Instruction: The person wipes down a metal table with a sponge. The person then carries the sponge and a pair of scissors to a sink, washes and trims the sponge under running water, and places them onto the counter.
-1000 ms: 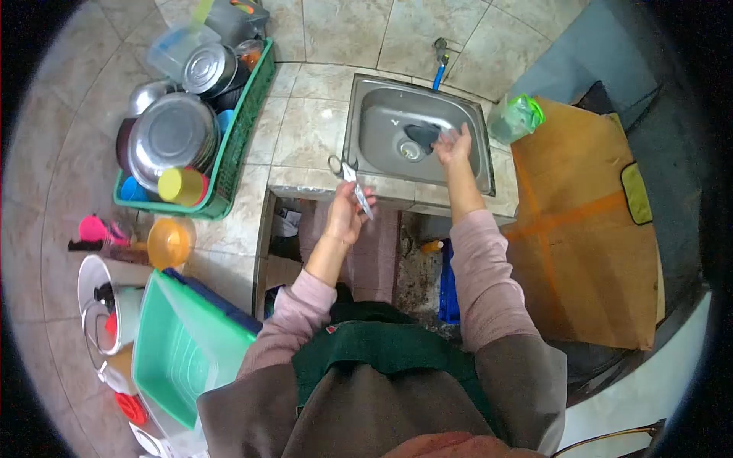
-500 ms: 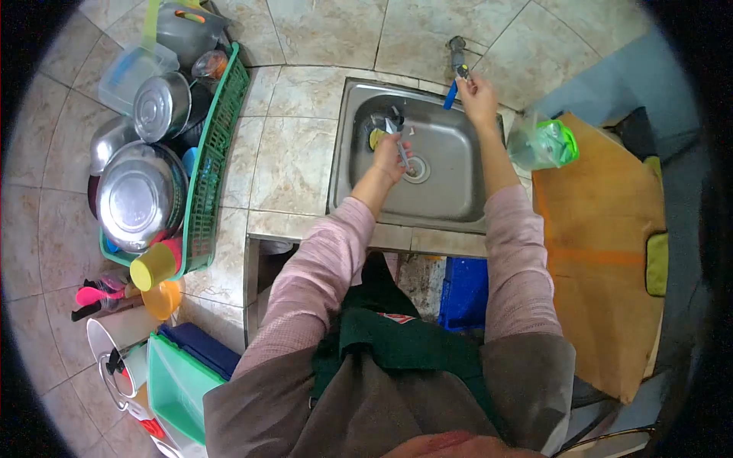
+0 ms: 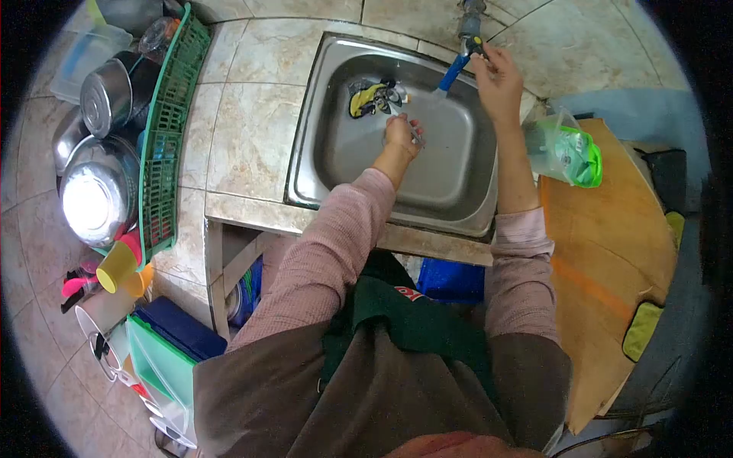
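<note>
My left hand is over the metal sink, its fingers closed around a slim silver piece of cutlery; most of it is hidden, so its exact kind does not show. Just beyond that hand, a yellow sponge lies among dark and silvery items on the sink floor. My right hand grips the tap handle at the back right, thumb and fingers pinched on it. From the tap a blue spout points down into the basin, with what looks like water at its end.
Left of the sink stands a green basket of metal pots and lids. Cups and a green container sit nearer me. On the right are a clear bag with a green rim and a brown board.
The view has shifted, with the sink now closer. My left hand has drawn back from the sponge, still holding the cutlery. My right hand stays at the tap, and water now seems to show at the spout.
</note>
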{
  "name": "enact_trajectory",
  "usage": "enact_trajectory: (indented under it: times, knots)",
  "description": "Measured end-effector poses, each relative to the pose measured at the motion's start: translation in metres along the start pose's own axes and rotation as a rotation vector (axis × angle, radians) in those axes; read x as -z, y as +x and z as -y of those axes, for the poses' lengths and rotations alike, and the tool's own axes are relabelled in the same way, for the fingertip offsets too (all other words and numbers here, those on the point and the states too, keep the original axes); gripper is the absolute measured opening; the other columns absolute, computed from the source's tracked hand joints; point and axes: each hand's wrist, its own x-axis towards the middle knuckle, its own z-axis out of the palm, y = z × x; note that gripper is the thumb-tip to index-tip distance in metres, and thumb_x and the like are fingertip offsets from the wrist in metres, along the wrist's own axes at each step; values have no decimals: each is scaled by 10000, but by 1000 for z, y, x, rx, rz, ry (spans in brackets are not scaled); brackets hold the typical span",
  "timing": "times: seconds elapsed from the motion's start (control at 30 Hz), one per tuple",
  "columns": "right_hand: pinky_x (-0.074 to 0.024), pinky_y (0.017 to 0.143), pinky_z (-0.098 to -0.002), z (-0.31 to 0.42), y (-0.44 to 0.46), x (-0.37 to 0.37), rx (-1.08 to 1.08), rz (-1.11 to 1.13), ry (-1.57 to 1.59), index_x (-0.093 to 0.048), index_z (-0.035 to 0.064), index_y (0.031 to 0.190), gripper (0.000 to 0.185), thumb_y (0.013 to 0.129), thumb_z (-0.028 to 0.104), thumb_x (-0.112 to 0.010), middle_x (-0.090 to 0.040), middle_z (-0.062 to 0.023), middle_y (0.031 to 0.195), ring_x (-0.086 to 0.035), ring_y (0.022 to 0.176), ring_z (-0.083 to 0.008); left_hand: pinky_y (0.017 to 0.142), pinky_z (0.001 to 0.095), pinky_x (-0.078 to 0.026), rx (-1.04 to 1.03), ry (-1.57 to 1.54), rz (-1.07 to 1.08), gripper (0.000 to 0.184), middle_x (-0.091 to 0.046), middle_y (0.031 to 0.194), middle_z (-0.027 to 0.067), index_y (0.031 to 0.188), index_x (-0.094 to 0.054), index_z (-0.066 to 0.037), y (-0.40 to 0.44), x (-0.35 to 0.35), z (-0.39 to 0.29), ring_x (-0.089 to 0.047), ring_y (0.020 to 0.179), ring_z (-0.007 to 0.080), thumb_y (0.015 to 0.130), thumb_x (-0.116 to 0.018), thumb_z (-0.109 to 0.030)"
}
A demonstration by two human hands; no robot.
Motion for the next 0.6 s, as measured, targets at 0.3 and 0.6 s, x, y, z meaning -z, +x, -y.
enact_trajectory:
  times: [0.3,0.6]
  knots:
    - [-407,680,-174,-6,3,7,-62,133,157,-569,-34,1053,273,809,85,-603,-531,-12,915,-512,743,-59,666,450,-375,-73,-58,20,176,-504,935,78,985,-434,-122,22,3,18,-449,770,234,867,-395,-247]
    - [-426,710,-221,-15,-13,4,-61,129,241,-521,22,1165,408,822,227,-606,-557,-31,922,-533,788,-104,518,396,-446,-91,30,-57,148,-520,893,134,985,-400,-83,19,14,38,-497,623,270,900,-362,-199]
